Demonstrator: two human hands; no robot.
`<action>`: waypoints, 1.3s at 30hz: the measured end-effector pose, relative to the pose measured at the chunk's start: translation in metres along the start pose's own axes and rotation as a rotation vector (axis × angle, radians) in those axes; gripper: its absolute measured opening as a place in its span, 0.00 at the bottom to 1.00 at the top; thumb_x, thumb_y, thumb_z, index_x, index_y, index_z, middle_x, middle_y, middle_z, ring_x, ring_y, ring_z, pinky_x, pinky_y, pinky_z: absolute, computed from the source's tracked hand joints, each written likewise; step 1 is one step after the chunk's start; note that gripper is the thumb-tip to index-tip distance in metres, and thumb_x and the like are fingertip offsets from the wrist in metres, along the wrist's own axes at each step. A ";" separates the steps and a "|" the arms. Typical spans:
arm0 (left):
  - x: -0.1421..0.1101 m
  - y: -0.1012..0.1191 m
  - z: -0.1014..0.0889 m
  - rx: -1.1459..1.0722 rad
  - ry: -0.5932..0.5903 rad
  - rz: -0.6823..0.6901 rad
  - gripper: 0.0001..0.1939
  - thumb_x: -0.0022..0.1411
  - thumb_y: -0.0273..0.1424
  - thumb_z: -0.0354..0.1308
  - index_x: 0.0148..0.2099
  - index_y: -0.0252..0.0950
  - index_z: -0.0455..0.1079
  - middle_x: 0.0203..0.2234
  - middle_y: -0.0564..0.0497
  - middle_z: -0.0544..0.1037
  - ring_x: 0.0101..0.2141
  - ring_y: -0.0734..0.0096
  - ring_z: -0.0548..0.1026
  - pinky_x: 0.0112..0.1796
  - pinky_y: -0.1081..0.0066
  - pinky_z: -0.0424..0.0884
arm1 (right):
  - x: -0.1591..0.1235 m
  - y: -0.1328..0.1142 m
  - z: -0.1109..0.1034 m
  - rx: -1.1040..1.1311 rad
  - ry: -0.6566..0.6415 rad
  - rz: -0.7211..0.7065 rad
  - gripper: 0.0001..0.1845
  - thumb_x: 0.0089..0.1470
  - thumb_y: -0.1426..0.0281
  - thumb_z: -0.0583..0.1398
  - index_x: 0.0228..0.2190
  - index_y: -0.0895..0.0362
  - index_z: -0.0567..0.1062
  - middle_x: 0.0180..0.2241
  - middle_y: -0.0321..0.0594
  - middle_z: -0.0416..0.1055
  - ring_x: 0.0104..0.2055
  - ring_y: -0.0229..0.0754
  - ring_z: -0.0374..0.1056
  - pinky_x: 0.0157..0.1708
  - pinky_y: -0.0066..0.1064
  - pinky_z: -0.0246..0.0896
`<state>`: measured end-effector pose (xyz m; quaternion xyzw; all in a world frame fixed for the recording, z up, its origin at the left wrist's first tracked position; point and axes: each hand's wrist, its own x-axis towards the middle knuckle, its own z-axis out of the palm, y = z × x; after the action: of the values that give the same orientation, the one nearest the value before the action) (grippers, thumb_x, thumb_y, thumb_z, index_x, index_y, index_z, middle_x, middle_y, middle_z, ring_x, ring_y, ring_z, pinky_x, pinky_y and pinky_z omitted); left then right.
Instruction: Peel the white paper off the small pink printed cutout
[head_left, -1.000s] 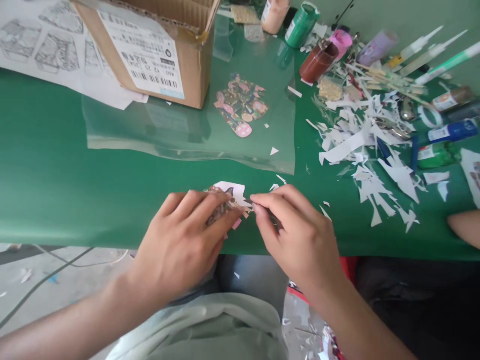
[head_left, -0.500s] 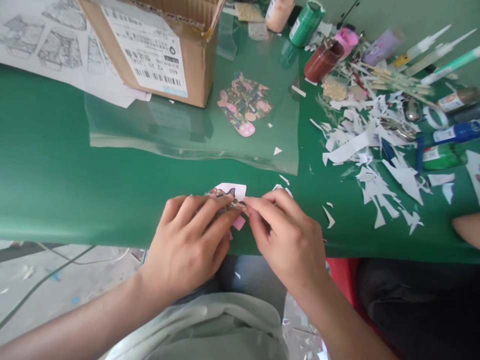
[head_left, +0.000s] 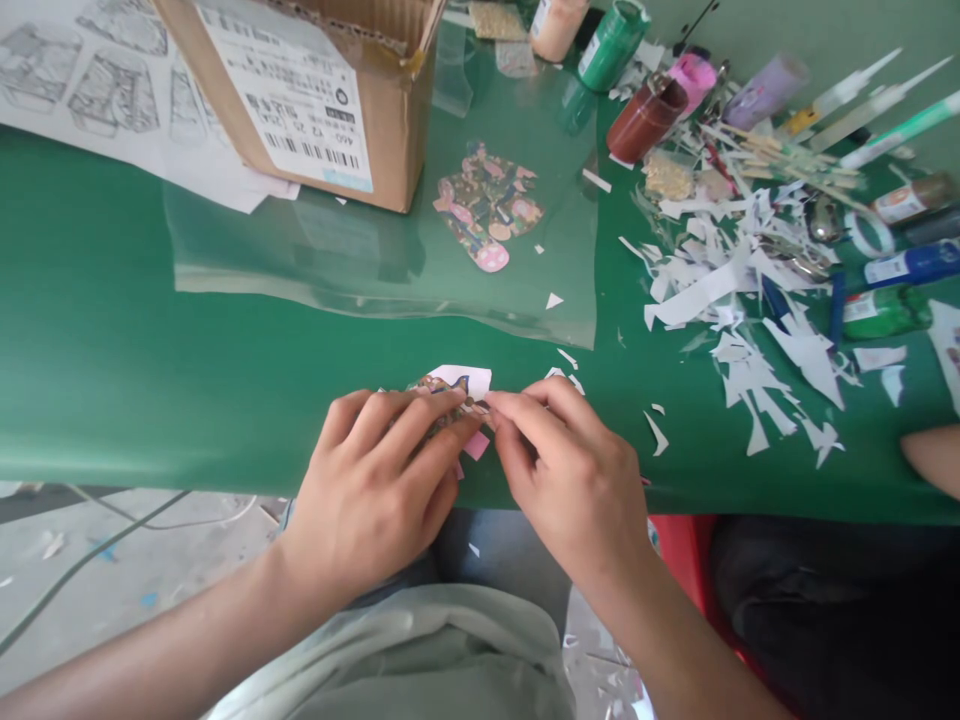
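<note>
A small, multicoloured patterned paper piece (head_left: 431, 384) lies at the table's front edge, mostly under my fingers. My left hand (head_left: 394, 460) presses it down, fingers curved over its top. From the other side, my right hand (head_left: 574, 460) pinches with thumb and index finger at the piece's right end; what exactly sits between the fingertips is too small to make out. A white-pink paper patch (head_left: 478, 380) sticks out behind the fingertips, and a pink bit (head_left: 477, 445) shows just below them. Farther back, a patterned paper cutout (head_left: 491, 205) rests on a clear plastic sheet (head_left: 300, 270).
A cardboard box (head_left: 390, 130) stands at the back left beside printed line-drawing sheets (head_left: 112, 90). White paper scraps (head_left: 720, 280), paint bottles (head_left: 645, 115) and applicator bottles (head_left: 847, 95) crowd the right. Another person's arm (head_left: 934, 460) reaches in at the right edge.
Both hands keep nearly the same grip and place on the patterned piece. The whole view has shifted very slightly.
</note>
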<state>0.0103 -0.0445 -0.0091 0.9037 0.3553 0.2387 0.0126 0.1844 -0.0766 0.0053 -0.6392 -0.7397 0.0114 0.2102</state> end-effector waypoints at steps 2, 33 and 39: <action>0.000 0.000 0.000 0.002 0.006 0.001 0.14 0.64 0.26 0.56 0.50 0.38 0.74 0.49 0.49 0.79 0.42 0.60 0.75 0.41 0.58 0.66 | 0.000 0.000 0.000 0.011 0.001 0.001 0.11 0.61 0.75 0.55 0.40 0.55 0.77 0.33 0.38 0.71 0.29 0.33 0.66 0.24 0.25 0.53; -0.002 0.001 0.000 -0.002 0.001 -0.003 0.15 0.64 0.27 0.55 0.52 0.37 0.74 0.51 0.48 0.78 0.45 0.58 0.76 0.41 0.57 0.70 | -0.004 -0.009 -0.015 -0.229 -0.067 -0.005 0.13 0.62 0.74 0.54 0.36 0.55 0.78 0.30 0.37 0.72 0.21 0.30 0.60 0.18 0.28 0.43; 0.001 -0.012 -0.006 -0.105 -0.053 0.082 0.17 0.66 0.24 0.50 0.53 0.38 0.73 0.55 0.49 0.76 0.56 0.59 0.72 0.57 0.54 0.67 | 0.008 0.011 -0.022 -0.026 0.024 -0.068 0.11 0.62 0.74 0.56 0.35 0.56 0.78 0.32 0.38 0.74 0.25 0.31 0.65 0.22 0.25 0.52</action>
<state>0.0009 -0.0361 -0.0062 0.9215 0.3045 0.2335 0.0597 0.2014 -0.0728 0.0249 -0.6164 -0.7585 -0.0132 0.2110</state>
